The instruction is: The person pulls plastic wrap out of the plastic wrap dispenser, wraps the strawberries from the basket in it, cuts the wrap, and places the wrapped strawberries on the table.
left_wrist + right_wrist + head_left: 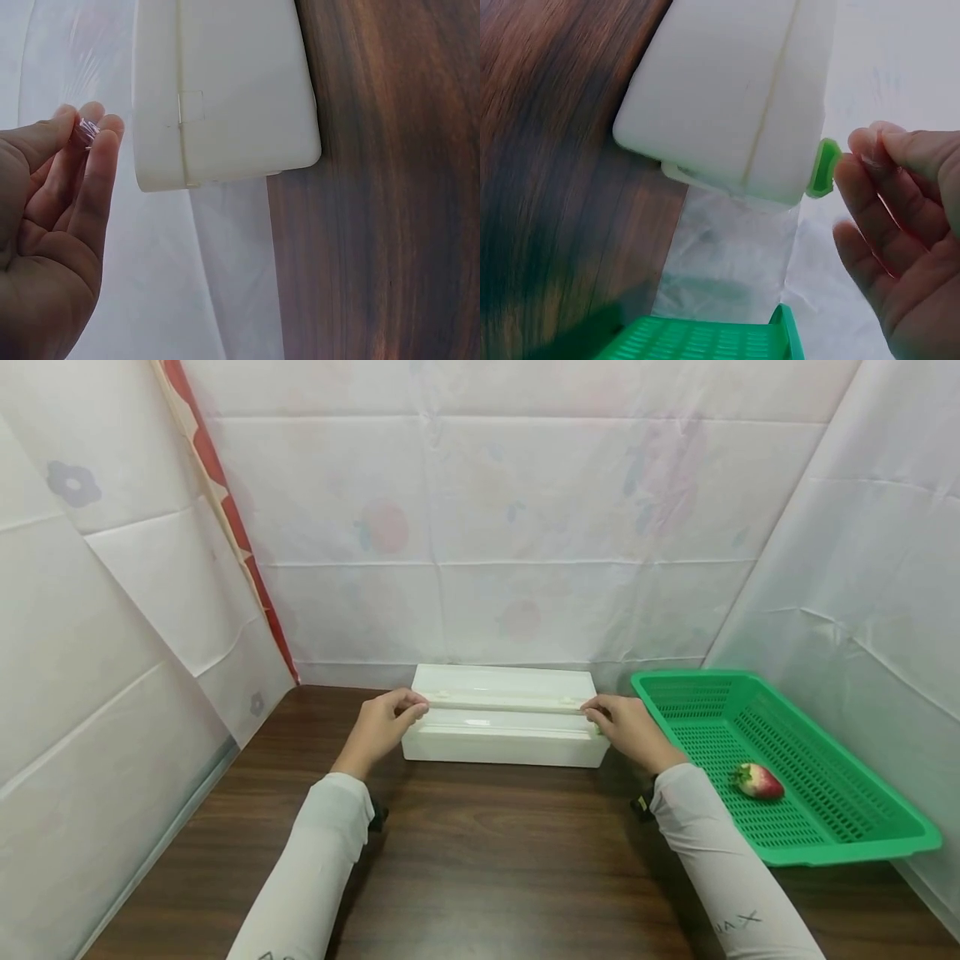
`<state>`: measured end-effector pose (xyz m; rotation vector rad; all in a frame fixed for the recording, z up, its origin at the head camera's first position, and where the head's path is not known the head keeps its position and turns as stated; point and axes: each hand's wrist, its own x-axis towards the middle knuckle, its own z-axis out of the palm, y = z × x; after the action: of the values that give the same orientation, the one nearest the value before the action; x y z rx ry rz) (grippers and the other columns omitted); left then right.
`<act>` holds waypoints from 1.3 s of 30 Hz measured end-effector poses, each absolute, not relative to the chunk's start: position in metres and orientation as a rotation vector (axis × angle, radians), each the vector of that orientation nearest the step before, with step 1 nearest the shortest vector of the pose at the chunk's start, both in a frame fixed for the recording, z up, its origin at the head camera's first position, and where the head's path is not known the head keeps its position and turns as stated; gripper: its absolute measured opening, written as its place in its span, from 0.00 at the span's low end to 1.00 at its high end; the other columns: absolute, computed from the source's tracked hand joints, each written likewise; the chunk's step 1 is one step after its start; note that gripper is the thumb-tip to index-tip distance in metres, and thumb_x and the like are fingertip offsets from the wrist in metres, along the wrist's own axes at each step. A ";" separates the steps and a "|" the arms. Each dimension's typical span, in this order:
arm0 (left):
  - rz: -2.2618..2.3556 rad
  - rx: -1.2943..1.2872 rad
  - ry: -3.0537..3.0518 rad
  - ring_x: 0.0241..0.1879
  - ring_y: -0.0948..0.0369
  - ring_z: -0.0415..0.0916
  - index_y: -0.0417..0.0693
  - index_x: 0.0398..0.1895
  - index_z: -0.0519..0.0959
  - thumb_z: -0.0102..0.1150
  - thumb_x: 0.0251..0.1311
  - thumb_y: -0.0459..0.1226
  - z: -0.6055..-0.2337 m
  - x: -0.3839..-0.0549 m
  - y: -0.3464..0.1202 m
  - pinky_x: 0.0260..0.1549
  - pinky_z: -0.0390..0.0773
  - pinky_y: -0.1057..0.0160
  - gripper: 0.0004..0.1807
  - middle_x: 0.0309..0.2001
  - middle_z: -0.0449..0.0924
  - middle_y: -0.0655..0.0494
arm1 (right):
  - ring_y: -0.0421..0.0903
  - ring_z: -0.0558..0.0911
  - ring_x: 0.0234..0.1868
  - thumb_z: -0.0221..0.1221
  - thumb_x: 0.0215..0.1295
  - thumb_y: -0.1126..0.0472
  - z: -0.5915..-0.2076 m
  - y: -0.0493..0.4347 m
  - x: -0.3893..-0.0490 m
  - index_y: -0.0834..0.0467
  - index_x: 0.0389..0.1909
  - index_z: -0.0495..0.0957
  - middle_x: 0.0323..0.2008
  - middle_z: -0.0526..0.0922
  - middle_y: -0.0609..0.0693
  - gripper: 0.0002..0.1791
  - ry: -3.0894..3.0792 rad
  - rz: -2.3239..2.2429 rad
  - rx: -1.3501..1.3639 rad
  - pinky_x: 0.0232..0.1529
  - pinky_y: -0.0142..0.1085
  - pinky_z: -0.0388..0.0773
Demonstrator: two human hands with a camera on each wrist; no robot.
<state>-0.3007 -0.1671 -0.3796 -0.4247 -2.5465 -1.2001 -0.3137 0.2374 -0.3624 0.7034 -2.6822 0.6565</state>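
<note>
A white cling film dispenser box (502,748) lies lengthwise on the table, near the back cloth. At its left end my left hand (381,727) pinches a gathered bit of clear cling film (88,132) between thumb and fingertips, just above the box. Over the right end, my right hand (633,731) pinches the other side of the film, thumb against index finger, with the remaining fingers loosely bent. A green slide cutter (824,169) sits at that end of the box, right beside the fingertips. The film's spread is hard to see against the white.
To the right stands a green perforated basket (847,853), with one red strawberry (759,782) in it. Brown wood-grain table (480,860) stretches in front of the box. White patterned cloth (525,527) hangs behind and on both sides.
</note>
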 end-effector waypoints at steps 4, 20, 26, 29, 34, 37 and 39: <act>-1.214 -0.420 -2.546 0.38 0.57 0.80 0.48 0.46 0.84 0.59 0.71 0.43 -0.378 -0.300 -0.167 0.39 0.80 0.53 0.10 0.39 0.85 0.55 | 0.41 0.77 0.27 0.58 0.73 0.63 -0.362 0.237 -0.312 0.62 0.48 0.84 0.35 0.86 0.54 0.09 -2.683 0.679 0.679 0.30 0.41 0.75; -1.298 -0.417 -2.502 0.40 0.54 0.79 0.44 0.52 0.82 0.57 0.72 0.45 -0.375 -0.299 -0.167 0.38 0.77 0.54 0.16 0.43 0.85 0.48 | 0.52 0.85 0.35 0.56 0.76 0.62 -0.358 0.235 -0.306 0.64 0.50 0.83 0.39 0.86 0.60 0.12 -2.594 0.959 0.568 0.31 0.44 0.78; -1.289 -0.407 -2.500 0.41 0.52 0.80 0.45 0.52 0.83 0.58 0.72 0.45 -0.371 -0.298 -0.167 0.37 0.77 0.54 0.15 0.42 0.85 0.48 | 0.52 0.83 0.35 0.56 0.76 0.62 -0.357 0.234 -0.304 0.63 0.50 0.83 0.39 0.86 0.59 0.12 -2.580 0.957 0.549 0.31 0.43 0.76; -1.288 -0.405 -2.497 0.41 0.52 0.80 0.45 0.52 0.83 0.58 0.72 0.45 -0.370 -0.297 -0.167 0.37 0.77 0.53 0.15 0.42 0.85 0.47 | 0.51 0.82 0.34 0.55 0.76 0.61 -0.357 0.234 -0.303 0.62 0.51 0.83 0.39 0.85 0.59 0.12 -2.576 0.971 0.551 0.31 0.43 0.76; -1.285 -0.419 -2.478 0.40 0.55 0.80 0.45 0.52 0.83 0.58 0.72 0.44 -0.367 -0.296 -0.166 0.38 0.78 0.54 0.14 0.43 0.85 0.46 | 0.48 0.80 0.34 0.55 0.76 0.60 -0.357 0.234 -0.302 0.62 0.50 0.83 0.40 0.85 0.58 0.12 -2.552 0.967 0.544 0.32 0.43 0.76; -1.278 -0.432 -2.467 0.40 0.53 0.80 0.44 0.52 0.83 0.59 0.71 0.43 -0.365 -0.295 -0.166 0.37 0.78 0.53 0.14 0.42 0.85 0.45 | 0.48 0.80 0.36 0.56 0.76 0.58 -0.357 0.234 -0.301 0.61 0.49 0.83 0.40 0.84 0.58 0.12 -2.541 0.959 0.543 0.35 0.45 0.77; -1.276 -0.436 -2.459 0.40 0.51 0.81 0.45 0.51 0.83 0.59 0.71 0.42 -0.364 -0.294 -0.166 0.36 0.78 0.53 0.13 0.42 0.85 0.45 | 0.48 0.80 0.36 0.56 0.76 0.58 -0.357 0.234 -0.300 0.61 0.49 0.82 0.40 0.84 0.57 0.12 -2.539 0.952 0.547 0.36 0.46 0.77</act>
<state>-0.2941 -0.1663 -0.3642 -0.4362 -2.4589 -1.2763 -0.3004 0.2337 -0.3566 0.5467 -2.5388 0.9519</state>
